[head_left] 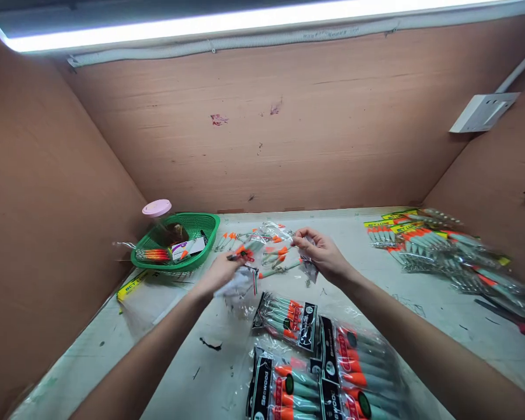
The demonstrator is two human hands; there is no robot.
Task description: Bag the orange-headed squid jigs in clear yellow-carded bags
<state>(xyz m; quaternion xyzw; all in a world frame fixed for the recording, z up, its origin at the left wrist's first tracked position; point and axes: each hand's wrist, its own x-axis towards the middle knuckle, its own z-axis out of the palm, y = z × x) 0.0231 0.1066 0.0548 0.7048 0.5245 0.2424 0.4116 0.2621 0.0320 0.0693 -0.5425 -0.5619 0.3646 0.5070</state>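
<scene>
My left hand [223,273] is gripping a bag [240,281], my right hand [322,252] pinching plastic [310,267]! Loose lures [280,255] lie just beyond, packs [289,318] nearer me, the basket [190,265] beyond my left.

A packing workshop, apparently
Bare wooden walls [324,134], a strip light [262,18] and piles of bagged lures [424,244] on a table [210,379].

My left hand [222,272], near right of green basket [181,267], grips clear plastic [238,284]; my right hand [322,252], farther right of basket, pinches clear film [309,269]. Black-labelled packs [289,321] lie nearer me than basket.
</scene>
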